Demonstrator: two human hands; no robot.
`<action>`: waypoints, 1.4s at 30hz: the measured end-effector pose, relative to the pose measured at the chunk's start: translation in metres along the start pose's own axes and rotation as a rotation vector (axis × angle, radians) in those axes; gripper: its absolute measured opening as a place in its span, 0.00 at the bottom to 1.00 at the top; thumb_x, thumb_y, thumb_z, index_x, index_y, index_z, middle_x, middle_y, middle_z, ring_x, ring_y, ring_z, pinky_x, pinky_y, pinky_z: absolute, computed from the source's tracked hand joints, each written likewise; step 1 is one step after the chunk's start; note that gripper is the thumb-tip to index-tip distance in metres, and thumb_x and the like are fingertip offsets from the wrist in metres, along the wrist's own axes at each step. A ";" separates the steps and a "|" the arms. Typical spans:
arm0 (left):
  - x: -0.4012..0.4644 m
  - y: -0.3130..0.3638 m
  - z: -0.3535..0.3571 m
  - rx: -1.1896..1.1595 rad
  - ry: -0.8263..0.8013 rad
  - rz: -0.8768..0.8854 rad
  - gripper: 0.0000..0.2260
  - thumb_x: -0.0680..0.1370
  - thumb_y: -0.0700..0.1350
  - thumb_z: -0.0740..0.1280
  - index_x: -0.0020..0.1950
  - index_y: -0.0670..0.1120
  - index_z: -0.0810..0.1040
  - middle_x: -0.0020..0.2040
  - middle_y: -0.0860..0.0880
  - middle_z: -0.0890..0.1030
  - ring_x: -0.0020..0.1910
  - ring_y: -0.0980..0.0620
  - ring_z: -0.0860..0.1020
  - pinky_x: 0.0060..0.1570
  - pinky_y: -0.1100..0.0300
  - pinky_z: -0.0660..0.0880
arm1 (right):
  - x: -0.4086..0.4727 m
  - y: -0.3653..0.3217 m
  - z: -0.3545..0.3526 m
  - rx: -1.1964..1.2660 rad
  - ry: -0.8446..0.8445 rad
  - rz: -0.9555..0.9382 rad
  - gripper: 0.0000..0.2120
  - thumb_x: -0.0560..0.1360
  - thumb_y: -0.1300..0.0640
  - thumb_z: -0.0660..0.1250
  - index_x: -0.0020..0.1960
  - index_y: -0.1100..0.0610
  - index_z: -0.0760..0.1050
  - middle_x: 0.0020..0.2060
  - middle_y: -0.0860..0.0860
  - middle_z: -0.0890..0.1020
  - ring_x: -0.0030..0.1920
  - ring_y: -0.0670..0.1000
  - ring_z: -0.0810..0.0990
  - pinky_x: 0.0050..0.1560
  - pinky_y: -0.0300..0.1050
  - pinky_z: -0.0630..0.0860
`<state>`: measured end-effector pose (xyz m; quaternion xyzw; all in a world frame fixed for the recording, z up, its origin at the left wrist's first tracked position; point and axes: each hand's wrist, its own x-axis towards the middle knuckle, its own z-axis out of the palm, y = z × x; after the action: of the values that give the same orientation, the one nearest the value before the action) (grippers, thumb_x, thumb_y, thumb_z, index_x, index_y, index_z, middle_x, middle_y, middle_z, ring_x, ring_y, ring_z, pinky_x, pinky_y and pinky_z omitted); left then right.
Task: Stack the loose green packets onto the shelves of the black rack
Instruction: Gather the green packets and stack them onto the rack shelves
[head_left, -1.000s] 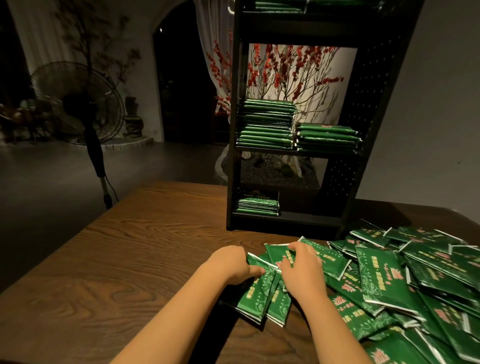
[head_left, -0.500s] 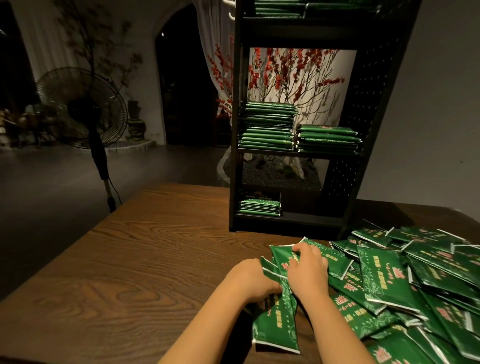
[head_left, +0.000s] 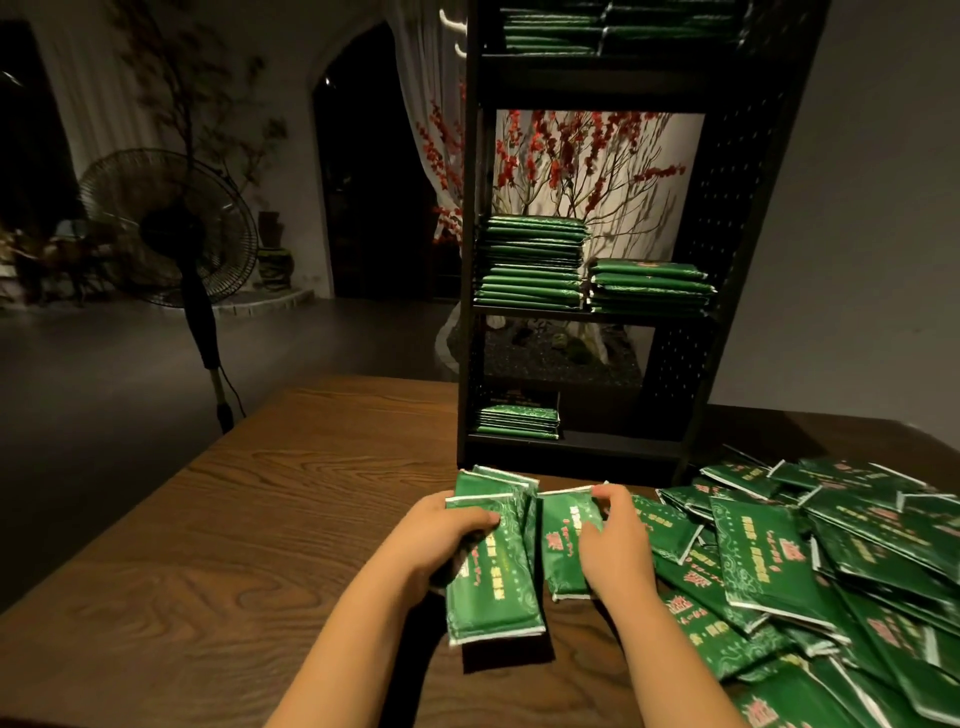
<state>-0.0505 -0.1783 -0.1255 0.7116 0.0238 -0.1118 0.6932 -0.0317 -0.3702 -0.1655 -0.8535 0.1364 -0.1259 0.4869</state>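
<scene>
My left hand (head_left: 441, 535) grips a small bundle of green packets (head_left: 493, 582) held lengthwise just above the wooden table (head_left: 260, 519). My right hand (head_left: 613, 545) holds another green packet (head_left: 563, 540) beside the bundle, thumb on its face and fingers over its far end. A loose heap of green packets (head_left: 810, 566) covers the table to the right. The black rack (head_left: 727, 260) stands behind, with two stacks (head_left: 532, 262) (head_left: 649, 286) on its middle shelf, a short stack (head_left: 518, 421) on the bottom shelf and more packets (head_left: 597, 26) on the top shelf.
A standing fan (head_left: 166, 228) is on the floor to the left, beyond the table. Red blossom branches (head_left: 571, 166) and a white curtain show through the open rack. A grey wall rises at the right.
Both hands lifted from the heap's edge toward the rack. The bundle in my left hand turned lengthwise, and my right hand now holds a separate packet beside it.
</scene>
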 end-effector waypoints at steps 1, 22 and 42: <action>-0.001 0.000 0.002 -0.048 -0.020 0.009 0.02 0.78 0.36 0.68 0.48 0.41 0.80 0.33 0.48 0.82 0.26 0.54 0.79 0.27 0.66 0.72 | -0.001 -0.001 0.001 0.061 -0.038 -0.007 0.16 0.79 0.68 0.61 0.62 0.52 0.69 0.56 0.50 0.74 0.39 0.47 0.77 0.32 0.38 0.71; 0.011 -0.019 0.042 -0.799 0.295 0.160 0.15 0.80 0.43 0.67 0.65 0.53 0.69 0.56 0.41 0.82 0.50 0.40 0.84 0.48 0.43 0.81 | -0.015 -0.013 0.007 0.746 -0.288 -0.033 0.28 0.65 0.43 0.78 0.60 0.51 0.75 0.58 0.54 0.80 0.60 0.54 0.78 0.65 0.54 0.73; 0.012 -0.029 -0.036 0.278 0.084 0.417 0.29 0.65 0.44 0.79 0.62 0.59 0.73 0.56 0.57 0.82 0.56 0.60 0.80 0.57 0.59 0.77 | -0.010 -0.007 -0.005 0.229 -0.316 -0.317 0.24 0.72 0.65 0.73 0.61 0.48 0.69 0.57 0.39 0.73 0.60 0.38 0.71 0.51 0.26 0.66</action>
<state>-0.0396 -0.1433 -0.1563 0.7936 -0.1102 0.0610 0.5952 -0.0423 -0.3670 -0.1578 -0.8125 -0.0919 -0.0804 0.5700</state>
